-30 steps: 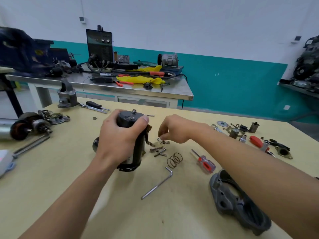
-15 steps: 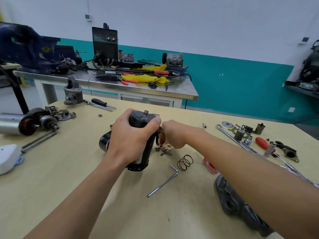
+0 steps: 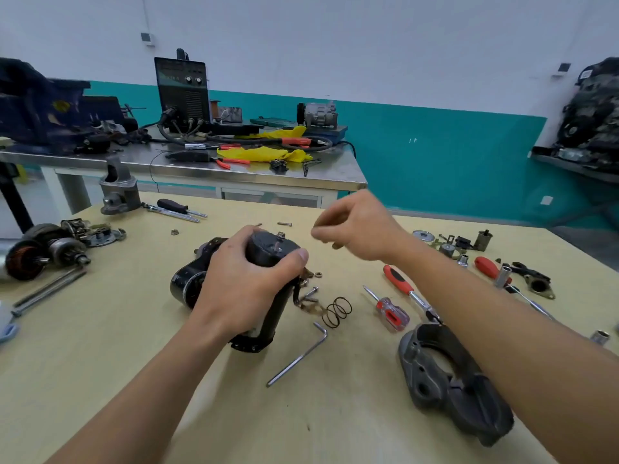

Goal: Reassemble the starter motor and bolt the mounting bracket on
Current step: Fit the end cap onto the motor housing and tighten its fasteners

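Lettering is nowhere readable from where I stand; the dark welder [image 3: 182,92] on the steel bench at upper left shows only two knobs and blurred marks. At frame centre the left hand [image 3: 246,284] is clamped round the black, cylindrical motor [image 3: 268,262], which stands tilted on the pale wooden table [image 3: 100,363], a small stud and nut on its top. The right hand [image 3: 356,229] is raised just right of the motor, fingers pinched together on something small and blurred; I cannot tell what. Beside the motor's base lie loose nuts, a wire spring [image 3: 336,311] and a bent hex key [image 3: 298,358]. Right of these are two red-handled screwdrivers. The grey cast bracket [image 3: 449,383], rough and hollowed, sits at lower right under the forearm. Bare tabletop lies open along the lower left; the table's far edge is well behind the motor.
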The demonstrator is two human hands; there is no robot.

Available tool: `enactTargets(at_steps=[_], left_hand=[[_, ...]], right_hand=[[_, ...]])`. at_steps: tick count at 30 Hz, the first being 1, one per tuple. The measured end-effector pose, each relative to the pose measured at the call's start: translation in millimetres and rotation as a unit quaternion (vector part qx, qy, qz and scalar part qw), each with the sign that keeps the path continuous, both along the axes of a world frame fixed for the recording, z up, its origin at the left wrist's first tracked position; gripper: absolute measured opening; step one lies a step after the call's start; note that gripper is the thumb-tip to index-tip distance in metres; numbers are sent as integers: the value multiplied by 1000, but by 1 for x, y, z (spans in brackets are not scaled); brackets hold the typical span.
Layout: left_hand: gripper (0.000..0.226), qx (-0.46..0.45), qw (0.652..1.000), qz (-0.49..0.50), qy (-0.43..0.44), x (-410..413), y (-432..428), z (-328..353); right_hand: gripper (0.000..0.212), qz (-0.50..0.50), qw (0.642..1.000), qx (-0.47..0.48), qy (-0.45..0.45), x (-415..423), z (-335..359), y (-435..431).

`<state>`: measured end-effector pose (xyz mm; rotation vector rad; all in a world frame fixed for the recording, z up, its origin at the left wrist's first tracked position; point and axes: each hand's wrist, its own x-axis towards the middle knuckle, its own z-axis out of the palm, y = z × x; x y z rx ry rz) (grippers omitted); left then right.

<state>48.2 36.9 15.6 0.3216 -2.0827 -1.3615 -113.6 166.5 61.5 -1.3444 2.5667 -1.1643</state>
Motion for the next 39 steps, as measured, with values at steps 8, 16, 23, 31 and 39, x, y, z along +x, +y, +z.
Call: enactTargets(at_steps=[8, 16, 23, 31, 39], left_hand=[[52, -186, 980, -2, -68, 9, 58, -8], [52, -213, 972, -15, -98, 9, 73, -16], [53, -196, 975, 5, -102, 6, 70, -18], [51, -208, 972, -10, -106, 7, 70, -16], [48, -189, 977, -6, -101, 5, 70, -15]], right_hand=[[12, 108, 981, -107, -120, 64, 12, 77], [20, 104, 987, -41, -116, 74, 10, 96], [17, 115, 988, 15, -102, 70, 11, 96], [34, 87, 995, 34, -20, 78, -4, 90], [49, 90, 995, 45, 21, 81, -13, 84]])
